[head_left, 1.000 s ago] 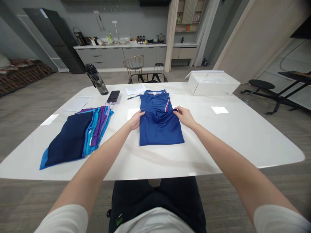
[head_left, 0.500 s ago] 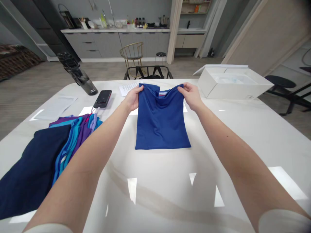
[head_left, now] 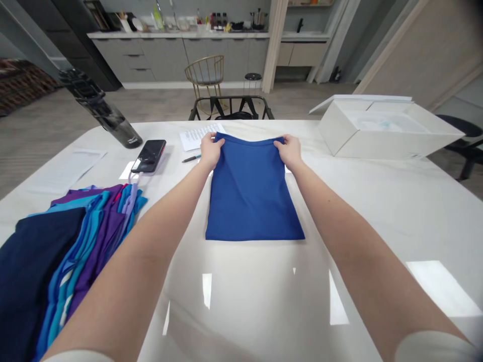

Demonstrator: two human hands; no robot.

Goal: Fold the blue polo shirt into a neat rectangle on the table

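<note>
In view are one left hand [head_left: 211, 151], one right hand [head_left: 290, 152], one blue shirt [head_left: 249, 191], one phone [head_left: 148, 156], one pen [head_left: 190, 159], one bottle [head_left: 113, 123] and one white box [head_left: 388, 136].

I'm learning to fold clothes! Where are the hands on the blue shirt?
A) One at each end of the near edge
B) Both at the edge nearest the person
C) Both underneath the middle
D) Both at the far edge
D: the left hand and the right hand are both at the far edge of the blue shirt.

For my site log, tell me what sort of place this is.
Probably an open-plan home or staff room with a kitchen: a grey kitchen counter along the back, a gold wire chair, and a large white table in the foreground.
</note>
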